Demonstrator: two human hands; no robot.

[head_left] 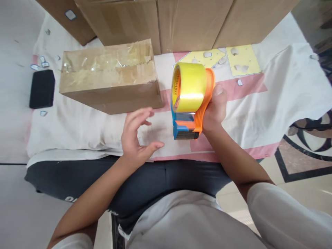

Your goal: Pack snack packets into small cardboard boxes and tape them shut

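Clamping the dispenser [193,98] in the right hand [216,109] over the cloth [85,135], right of the box [109,83]; holding the left hand [133,133] with thumb and fingers apart, near the box

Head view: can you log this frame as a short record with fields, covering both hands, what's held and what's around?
Left hand: grip open, holding nothing, nearest to the box
Right hand: grip closed on the dispenser
Dispenser: orange and blue, raised in front of the person
Roll: yellow, mounted on the dispenser
Box: brown cardboard, clear tape on its top
Rear boxes: behind the box, cut off by the frame's top
Black object: left of the box
Cloth: white and pink, wrinkled
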